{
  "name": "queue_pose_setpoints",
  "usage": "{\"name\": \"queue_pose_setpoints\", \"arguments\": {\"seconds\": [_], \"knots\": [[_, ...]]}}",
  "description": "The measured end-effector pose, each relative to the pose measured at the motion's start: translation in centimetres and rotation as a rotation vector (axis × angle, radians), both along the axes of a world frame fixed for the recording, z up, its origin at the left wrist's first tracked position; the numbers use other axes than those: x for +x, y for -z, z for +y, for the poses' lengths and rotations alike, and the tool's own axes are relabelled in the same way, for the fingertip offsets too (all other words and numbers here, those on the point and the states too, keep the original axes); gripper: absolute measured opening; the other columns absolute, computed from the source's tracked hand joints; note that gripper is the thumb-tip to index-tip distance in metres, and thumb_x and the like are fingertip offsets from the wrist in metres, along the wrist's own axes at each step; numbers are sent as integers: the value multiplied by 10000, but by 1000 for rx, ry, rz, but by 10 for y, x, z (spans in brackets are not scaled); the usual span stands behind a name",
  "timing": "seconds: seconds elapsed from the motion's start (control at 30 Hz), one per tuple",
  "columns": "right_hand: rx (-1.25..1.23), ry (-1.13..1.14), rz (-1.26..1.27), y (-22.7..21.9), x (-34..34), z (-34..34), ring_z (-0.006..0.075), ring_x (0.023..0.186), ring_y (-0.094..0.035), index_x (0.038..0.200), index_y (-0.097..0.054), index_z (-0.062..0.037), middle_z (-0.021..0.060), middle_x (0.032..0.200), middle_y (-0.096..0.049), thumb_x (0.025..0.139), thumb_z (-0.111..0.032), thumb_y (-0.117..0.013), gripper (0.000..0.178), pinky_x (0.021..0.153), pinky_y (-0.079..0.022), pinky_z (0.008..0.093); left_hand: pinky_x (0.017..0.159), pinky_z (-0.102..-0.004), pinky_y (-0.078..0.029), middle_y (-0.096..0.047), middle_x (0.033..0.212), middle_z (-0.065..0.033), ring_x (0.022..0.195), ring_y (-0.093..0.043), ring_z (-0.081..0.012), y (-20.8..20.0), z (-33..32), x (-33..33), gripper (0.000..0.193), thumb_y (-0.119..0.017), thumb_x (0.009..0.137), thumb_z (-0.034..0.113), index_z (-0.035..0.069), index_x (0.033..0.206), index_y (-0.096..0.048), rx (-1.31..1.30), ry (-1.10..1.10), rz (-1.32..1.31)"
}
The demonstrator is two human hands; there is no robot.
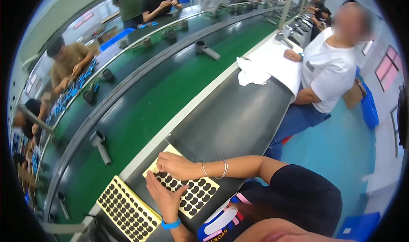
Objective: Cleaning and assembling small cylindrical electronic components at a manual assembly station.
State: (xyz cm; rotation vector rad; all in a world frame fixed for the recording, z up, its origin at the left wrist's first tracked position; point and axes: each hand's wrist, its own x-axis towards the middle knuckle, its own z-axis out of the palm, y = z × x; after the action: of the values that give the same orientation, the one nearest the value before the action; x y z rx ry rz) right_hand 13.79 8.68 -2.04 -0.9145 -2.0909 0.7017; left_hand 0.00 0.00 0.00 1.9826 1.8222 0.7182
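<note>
Sticker sheet (199,198) under 2 hands (175,166) (165,197), lettered shirt (298,201)

Two hands (165,195) (177,165) are at seven o'clock; two black-dotted sheets (196,195) (128,210) lie at six and seven; three nearby grey tubes (208,50) (102,151) (64,206) show, one at twelve, two at eight.

Our right arm (247,165) bends; our right hand (175,165) curls its fingers close to our left hand (165,197), flatter, its thumb spread.
</note>
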Motion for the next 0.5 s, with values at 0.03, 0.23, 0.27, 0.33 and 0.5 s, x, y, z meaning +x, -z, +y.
{"name": "queue_pose_setpoints", "arguments": {"seconds": [0.03, 0.23, 0.27, 0.33, 0.5], "knots": [[-3, -5, 93, -9, 0, 5, 318, 885, -531, 838, -554, -32, 123, 882, -498, 827, -45, -626, 74, 791, -441, 391, 1148, -477, -171, -248, 1486, -252, 1391, -213, -393, 0, 6, -2, 1239, -898, 516, 342, -66, 1438, -178, 5, -6, 10], [-241, -54, 859, -92, 78, -9, 149, 895, -563, 1006, -532, -41, 74, 1034, -546, 902, -31, -588, 119, 757, -484, 287, 1136, -466, -197, -281, 1474, -233, 1374, -244, -389, 9, -5, 14, 1208, -907, 492, 277, -48, 1427, -214, 14, -17, 58], [-42, 36, 992, -125, 94, -18, 146, 894, -549, 1066, -500, -47, 89, 1044, -549, 914, -56, -579, 171, 741, -490, 288, 1137, -466, -193, -280, 1475, -232, 1377, -242, -386, 9, -5, 15, 1199, -906, 495, 279, -45, 1424, -221, 17, -10, 59], [397, -132, 1157, -188, 133, -42, 215, 871, -565, 1214, -388, -84, 121, 1165, -500, 966, -160, -515, 289, 813, -473, 345, 1141, -464, -186, -273, 1479, -232, 1386, -233, -380, 2, -6, 17, 1175, -903, 505, 289, -39, 1417, -238, 3, 1, 54], [1462, -245, 1008, -259, 146, -110, 150, 890, -567, 1167, -509, -73, 61, 1288, -411, 881, -120, -570, 296, 820, -421, 302, 1140, -503, -161, -244, 1495, -230, 1400, -210, -376, 5, -7, 8, 1160, -885, 537, 335, -35, 1424, -237, -30, -17, 67]]}}
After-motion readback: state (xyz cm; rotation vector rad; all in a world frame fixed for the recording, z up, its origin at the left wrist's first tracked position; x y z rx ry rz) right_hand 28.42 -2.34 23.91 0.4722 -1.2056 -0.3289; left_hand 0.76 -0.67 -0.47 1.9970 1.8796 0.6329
